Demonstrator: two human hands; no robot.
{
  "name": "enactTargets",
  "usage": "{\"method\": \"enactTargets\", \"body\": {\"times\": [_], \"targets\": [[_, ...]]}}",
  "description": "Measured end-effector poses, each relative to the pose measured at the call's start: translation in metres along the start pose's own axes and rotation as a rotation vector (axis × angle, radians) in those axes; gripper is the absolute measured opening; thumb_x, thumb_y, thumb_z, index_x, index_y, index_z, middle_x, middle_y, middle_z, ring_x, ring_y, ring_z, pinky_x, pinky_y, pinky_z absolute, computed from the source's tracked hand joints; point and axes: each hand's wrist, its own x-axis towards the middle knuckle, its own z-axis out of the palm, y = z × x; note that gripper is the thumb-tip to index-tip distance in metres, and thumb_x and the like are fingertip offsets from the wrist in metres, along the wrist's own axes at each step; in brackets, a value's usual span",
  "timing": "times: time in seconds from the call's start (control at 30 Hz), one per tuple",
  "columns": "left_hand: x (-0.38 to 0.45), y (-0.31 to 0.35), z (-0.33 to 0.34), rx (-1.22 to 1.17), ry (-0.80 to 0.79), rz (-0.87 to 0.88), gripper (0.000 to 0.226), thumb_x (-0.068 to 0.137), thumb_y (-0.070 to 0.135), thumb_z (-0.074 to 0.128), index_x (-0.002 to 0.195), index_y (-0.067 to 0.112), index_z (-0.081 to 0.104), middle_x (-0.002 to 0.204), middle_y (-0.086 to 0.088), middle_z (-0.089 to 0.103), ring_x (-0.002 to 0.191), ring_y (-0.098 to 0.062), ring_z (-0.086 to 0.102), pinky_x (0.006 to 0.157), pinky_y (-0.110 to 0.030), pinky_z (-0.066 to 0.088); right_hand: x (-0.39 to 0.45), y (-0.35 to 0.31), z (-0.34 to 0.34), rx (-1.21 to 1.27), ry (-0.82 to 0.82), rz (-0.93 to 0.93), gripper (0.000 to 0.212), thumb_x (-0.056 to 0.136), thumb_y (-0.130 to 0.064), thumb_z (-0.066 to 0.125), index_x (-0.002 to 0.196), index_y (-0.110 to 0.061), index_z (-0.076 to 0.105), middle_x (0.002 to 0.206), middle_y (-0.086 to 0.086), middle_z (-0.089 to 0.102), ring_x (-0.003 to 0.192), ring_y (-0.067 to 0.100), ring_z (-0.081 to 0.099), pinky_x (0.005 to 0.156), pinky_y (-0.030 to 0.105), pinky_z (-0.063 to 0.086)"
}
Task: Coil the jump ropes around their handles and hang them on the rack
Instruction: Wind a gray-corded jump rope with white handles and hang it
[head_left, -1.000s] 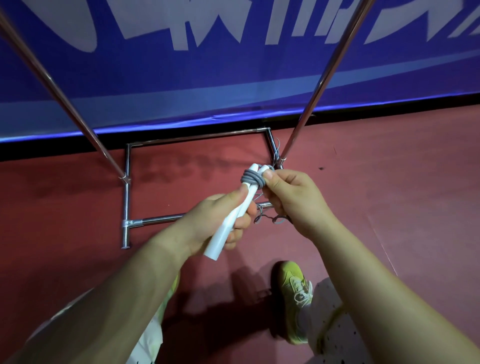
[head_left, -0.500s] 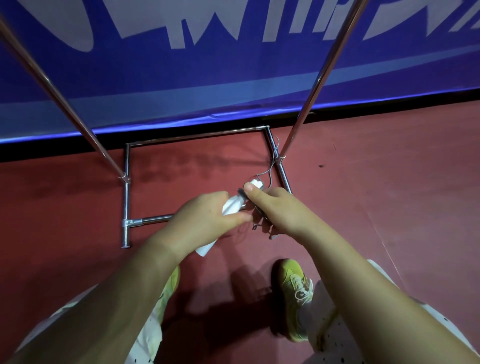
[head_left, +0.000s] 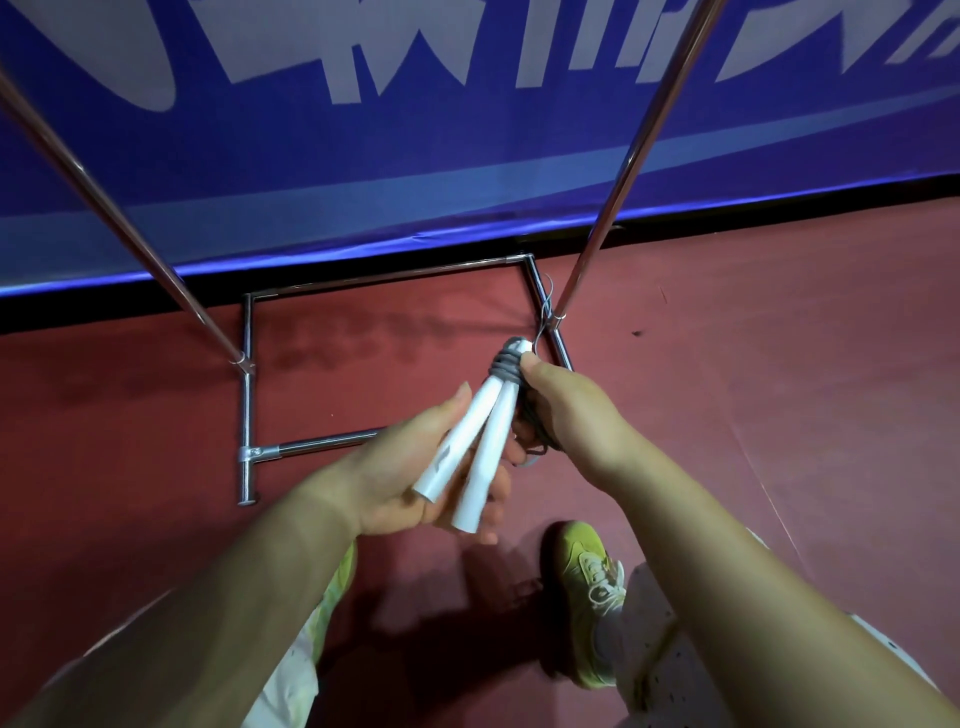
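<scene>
Jump rope handles, two white ones side by side, lie across the left hand, whose fingers curl under them with the thumb alongside. Grey cord is wound round their far ends, just beyond the right hand, which pinches the coil and bunched cord. The rack stands beyond the fingertips.

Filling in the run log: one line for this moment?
left hand: holds handles | right hand: pinches rope | rack: nothing hung
</scene>
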Motion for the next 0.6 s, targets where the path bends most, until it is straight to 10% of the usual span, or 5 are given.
{"method": "enactTargets", "body": {"times": [0.2,0.6], "targets": [[-0.003,0.005,0.004,0.179,0.136,0.138,0.061,0.078,0.061,0.04,0.084,0.005,0.061,0.06,-0.008,0.05,0.044,-0.021,0.046,0.046,-0.026,0.041,0.001,0.0,0.001,-0.019,0.011,-0.035,0.048,0.092,-0.052,0.038,0.081,-0.008,0.053,0.061,0.01,0.046,0.054,0.021,0.039,0.06,0.038,0.032],[0.004,0.003,-0.01,0.595,0.497,0.211,0.055,0.098,0.052,0.035,0.082,0.007,0.063,0.056,-0.002,0.058,0.051,-0.023,0.053,0.051,-0.029,0.045,-0.004,-0.003,0.001,-0.378,0.146,0.021,0.065,0.099,-0.05,0.037,0.06,-0.005,0.061,0.055,0.012,0.061,0.054,0.022,0.058,0.057,0.023,0.046]]}}
